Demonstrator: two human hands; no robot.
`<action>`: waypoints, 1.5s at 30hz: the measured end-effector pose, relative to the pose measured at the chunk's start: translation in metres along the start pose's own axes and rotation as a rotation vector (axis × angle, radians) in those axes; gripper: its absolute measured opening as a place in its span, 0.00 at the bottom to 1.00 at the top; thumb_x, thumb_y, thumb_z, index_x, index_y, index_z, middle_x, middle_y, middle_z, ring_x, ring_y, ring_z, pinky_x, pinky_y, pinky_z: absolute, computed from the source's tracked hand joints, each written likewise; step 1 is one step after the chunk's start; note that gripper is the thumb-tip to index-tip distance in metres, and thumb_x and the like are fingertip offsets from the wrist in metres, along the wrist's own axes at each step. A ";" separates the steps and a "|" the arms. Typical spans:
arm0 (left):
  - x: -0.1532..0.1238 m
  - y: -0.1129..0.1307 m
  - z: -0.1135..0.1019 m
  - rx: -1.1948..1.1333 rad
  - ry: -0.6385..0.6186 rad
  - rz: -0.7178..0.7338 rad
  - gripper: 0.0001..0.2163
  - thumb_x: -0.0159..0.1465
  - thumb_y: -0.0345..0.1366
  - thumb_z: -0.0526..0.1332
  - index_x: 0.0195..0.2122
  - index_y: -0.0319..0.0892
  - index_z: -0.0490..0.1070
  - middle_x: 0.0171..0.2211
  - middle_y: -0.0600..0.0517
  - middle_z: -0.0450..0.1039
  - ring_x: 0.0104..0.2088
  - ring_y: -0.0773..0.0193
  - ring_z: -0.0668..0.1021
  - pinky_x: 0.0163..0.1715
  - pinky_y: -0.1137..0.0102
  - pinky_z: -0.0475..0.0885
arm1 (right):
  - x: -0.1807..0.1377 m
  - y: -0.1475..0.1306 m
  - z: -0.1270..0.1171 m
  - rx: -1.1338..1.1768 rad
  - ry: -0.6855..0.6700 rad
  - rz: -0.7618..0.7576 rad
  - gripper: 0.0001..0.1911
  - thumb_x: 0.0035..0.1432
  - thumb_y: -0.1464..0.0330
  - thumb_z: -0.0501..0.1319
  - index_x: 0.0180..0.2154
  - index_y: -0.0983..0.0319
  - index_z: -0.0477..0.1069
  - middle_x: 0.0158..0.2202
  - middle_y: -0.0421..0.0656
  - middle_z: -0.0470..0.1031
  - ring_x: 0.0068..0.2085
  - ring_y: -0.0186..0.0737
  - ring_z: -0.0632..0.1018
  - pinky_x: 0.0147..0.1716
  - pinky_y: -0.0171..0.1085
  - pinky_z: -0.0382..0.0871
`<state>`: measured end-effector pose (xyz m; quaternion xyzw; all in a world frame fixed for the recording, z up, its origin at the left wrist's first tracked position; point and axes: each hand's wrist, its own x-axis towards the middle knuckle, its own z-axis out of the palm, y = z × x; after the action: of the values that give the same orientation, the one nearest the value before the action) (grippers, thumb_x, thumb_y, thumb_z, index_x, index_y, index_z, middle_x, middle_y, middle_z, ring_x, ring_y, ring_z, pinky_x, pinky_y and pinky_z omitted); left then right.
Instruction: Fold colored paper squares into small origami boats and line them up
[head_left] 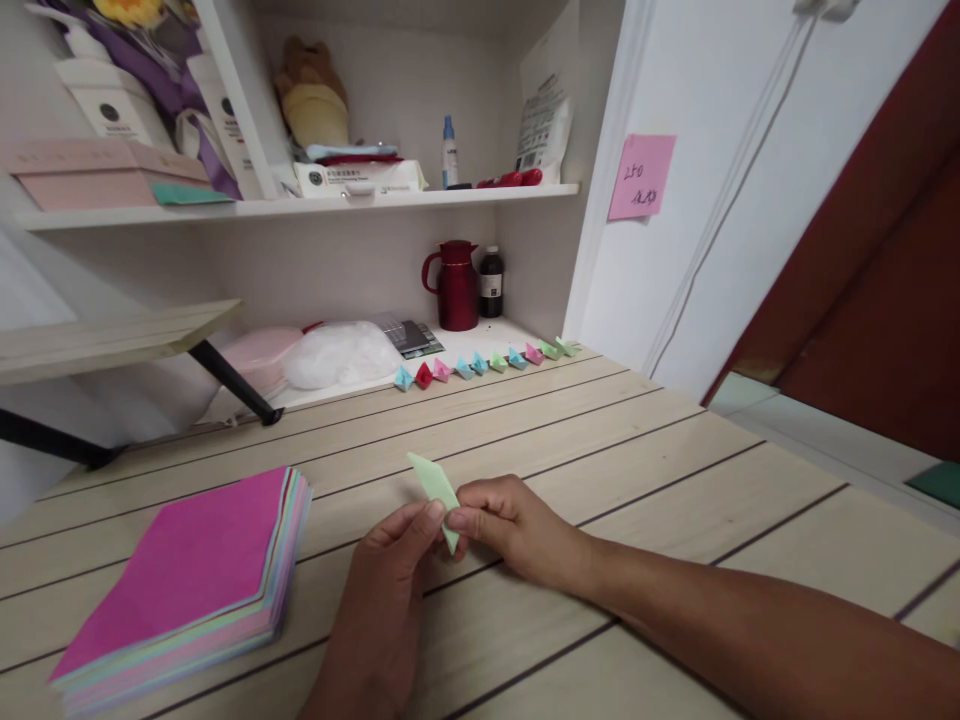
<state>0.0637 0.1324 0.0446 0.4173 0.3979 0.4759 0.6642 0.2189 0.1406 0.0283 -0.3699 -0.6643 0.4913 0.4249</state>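
Observation:
A folded piece of light green paper is held up over the wooden table, in the middle of the head view. My left hand pinches its lower part between thumb and fingers. From the right, my right hand grips its lower right edge, thumb close to the left thumb. The fingers cover the paper's lower portion, so its folds there are partly hidden. To the left lies a thick stack of coloured paper with a magenta sheet on top. Along the table's far edge runs a row of several small folded paper boats in various colours.
Behind the table stand white shelves. A red jug, a dark bottle and a clear plastic bag sit on the lower level. A small raised stand with black legs is at left.

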 end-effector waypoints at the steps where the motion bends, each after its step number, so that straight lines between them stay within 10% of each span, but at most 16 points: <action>1: 0.001 -0.001 -0.001 0.004 -0.006 0.003 0.12 0.53 0.43 0.68 0.23 0.38 0.76 0.24 0.53 0.71 0.31 0.64 0.71 0.36 0.69 0.66 | 0.001 0.001 -0.001 0.001 -0.006 0.014 0.21 0.59 0.54 0.60 0.26 0.64 0.73 0.26 0.41 0.74 0.30 0.35 0.72 0.34 0.34 0.65; 5: 0.008 -0.005 -0.008 0.288 0.076 0.119 0.12 0.56 0.44 0.64 0.29 0.41 0.79 0.28 0.52 0.73 0.32 0.62 0.73 0.37 0.68 0.66 | 0.002 0.001 -0.006 0.011 0.056 0.041 0.13 0.52 0.59 0.68 0.33 0.63 0.74 0.30 0.39 0.74 0.34 0.36 0.74 0.36 0.35 0.67; 11: 0.020 -0.014 -0.021 0.967 0.264 0.611 0.06 0.56 0.36 0.62 0.25 0.47 0.79 0.26 0.54 0.73 0.30 0.61 0.76 0.36 0.66 0.66 | -0.002 -0.011 -0.012 -0.140 0.243 -0.047 0.29 0.47 0.69 0.71 0.51 0.56 0.68 0.48 0.43 0.73 0.44 0.38 0.75 0.46 0.40 0.69; 18: 0.013 -0.015 -0.017 1.243 0.250 0.833 0.08 0.60 0.33 0.60 0.27 0.48 0.77 0.28 0.55 0.74 0.32 0.61 0.76 0.44 0.59 0.64 | -0.005 -0.013 -0.012 -0.314 0.287 -0.107 0.04 0.54 0.68 0.66 0.34 0.60 0.77 0.32 0.41 0.78 0.35 0.39 0.76 0.36 0.37 0.69; 25: 0.011 -0.016 -0.016 1.359 0.317 0.956 0.07 0.60 0.31 0.61 0.27 0.49 0.76 0.34 0.52 0.76 0.36 0.58 0.75 0.54 0.52 0.56 | -0.004 -0.009 -0.013 -0.162 0.282 -0.038 0.07 0.52 0.64 0.68 0.28 0.61 0.76 0.30 0.42 0.78 0.34 0.39 0.76 0.35 0.37 0.68; 38: 0.013 -0.016 -0.015 1.082 0.254 0.750 0.02 0.57 0.36 0.63 0.30 0.50 0.76 0.34 0.53 0.76 0.38 0.57 0.77 0.53 0.54 0.61 | -0.003 -0.008 -0.012 0.062 0.307 0.114 0.15 0.47 0.59 0.71 0.26 0.63 0.73 0.23 0.38 0.72 0.27 0.34 0.68 0.29 0.35 0.60; 45: 0.017 -0.027 -0.008 0.469 0.366 0.403 0.25 0.45 0.41 0.71 0.45 0.43 0.73 0.34 0.52 0.75 0.33 0.61 0.76 0.37 0.66 0.71 | 0.002 -0.002 -0.014 0.436 0.399 0.130 0.16 0.42 0.60 0.74 0.27 0.63 0.73 0.27 0.40 0.76 0.32 0.36 0.73 0.38 0.36 0.63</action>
<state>0.0685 0.1450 0.0147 0.5363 0.5182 0.5599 0.3611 0.2308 0.1465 0.0324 -0.4011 -0.4216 0.5662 0.5838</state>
